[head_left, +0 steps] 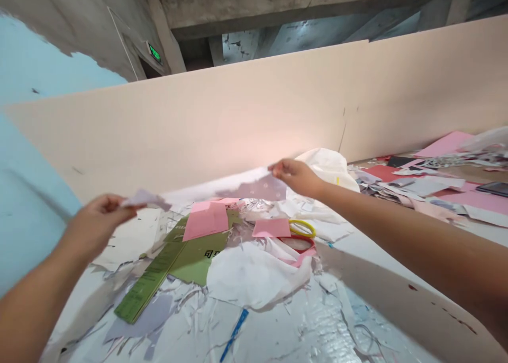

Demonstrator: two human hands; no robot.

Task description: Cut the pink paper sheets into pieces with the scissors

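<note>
Two bare hands are showing over the desk, both forearms being cut off by the frame. Left hand is pinching a small lilac scrap, fingers closing on its left end. Right hand is gripping the far right corner of a pale paper strip, which is running left above the clutter. Can't tell if scrap and strip are forming one piece; edges are blurring where they meet.

Between the hands, nearer, a pink sheet is overlapping a green book; a white sheet is hiding part of its printed title. Small pink card is sitting beside the scissors' yellow loop; red loop is lying just nearer, blades not showing. Blue tool is reaching the near frame edge, type unclear. Far right, a paper pile is spreading; dark flat object is getting cut off by the frame.
</note>
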